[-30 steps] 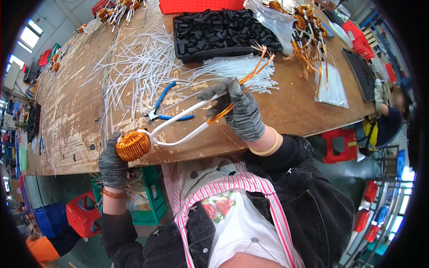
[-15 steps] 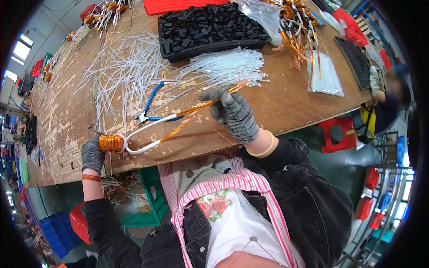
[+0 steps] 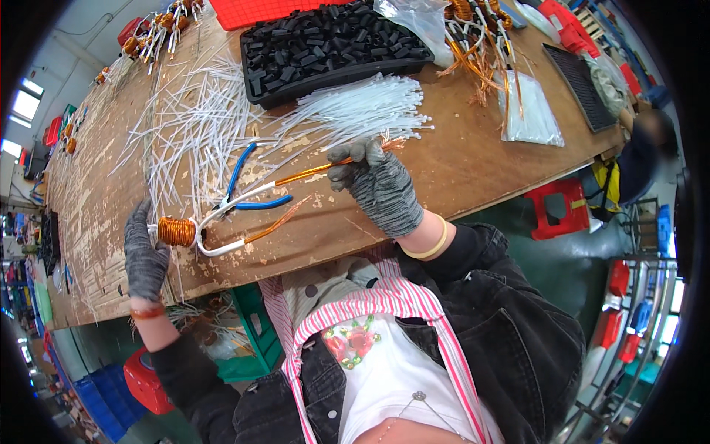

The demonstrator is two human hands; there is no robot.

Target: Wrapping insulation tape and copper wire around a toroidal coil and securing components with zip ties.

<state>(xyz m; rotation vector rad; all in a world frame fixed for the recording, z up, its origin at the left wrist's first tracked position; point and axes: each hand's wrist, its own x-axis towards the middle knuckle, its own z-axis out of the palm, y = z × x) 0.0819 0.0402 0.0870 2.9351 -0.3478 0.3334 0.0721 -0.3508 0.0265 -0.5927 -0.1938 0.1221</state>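
Observation:
My right hand (image 3: 381, 189), in a grey glove, is closed around the copper end of one lead of a wire coil (image 3: 177, 231). Frayed copper strands stick out past its fingers. The coil is wound in orange copper wire, with two leads in white sleeving (image 3: 224, 250); the second lead's bare end lies free to the right. My left hand (image 3: 144, 255), also gloved, is open beside the coil, its fingers stretched out flat and pointing away from me. Blue-handled cutters (image 3: 235, 177) lie on the table just beyond the leads, partly crossed by the held one.
Loose white cable ties (image 3: 200, 122) are scattered ahead, with a neater bundle (image 3: 362, 107) near a black tray (image 3: 277, 95) of short black tubes. More coils (image 3: 484, 37) and a bag of ties (image 3: 529, 111) lie at the right. A person (image 3: 640, 148) sits at the far right.
My left hand has let go of the coil and opened flat beside it. The right hand keeps its hold on the lead and has moved slightly. The view has shifted a little.

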